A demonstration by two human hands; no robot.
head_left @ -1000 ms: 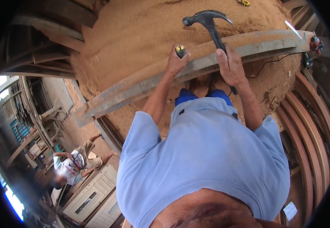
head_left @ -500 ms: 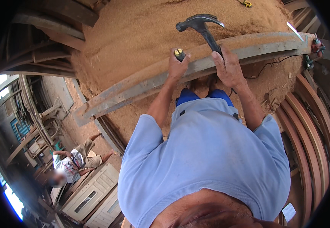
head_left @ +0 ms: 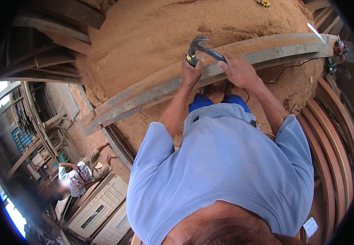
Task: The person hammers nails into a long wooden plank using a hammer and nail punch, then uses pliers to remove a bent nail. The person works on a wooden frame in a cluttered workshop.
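My left hand (head_left: 191,74) is wrapped round an upright chisel (head_left: 192,60), of which only the dark handle with its yellow top shows; the blade is hidden. In my right hand (head_left: 241,73) is a claw hammer (head_left: 209,50), gripped by its dark handle. The hammer's head is at the top of the chisel handle, its face seeming to touch it. Beneath both hands runs a long, thick, curved wooden beam (head_left: 275,52), grey along its near face and dusted with sawdust on top.
Sawdust (head_left: 144,36) covers the ground beyond the beam, with a yellow tape measure (head_left: 264,4) on it. A red power tool (head_left: 341,50) sits at the beam's right end. Curved planks (head_left: 324,151) are stacked at right. Another person (head_left: 79,177) is near wooden door panels (head_left: 97,212) at lower left.
The hammer has swung down and left from its raised position onto the top of the chisel, my right hand shifting slightly. My left hand stays nearly still. The other person has moved slightly.
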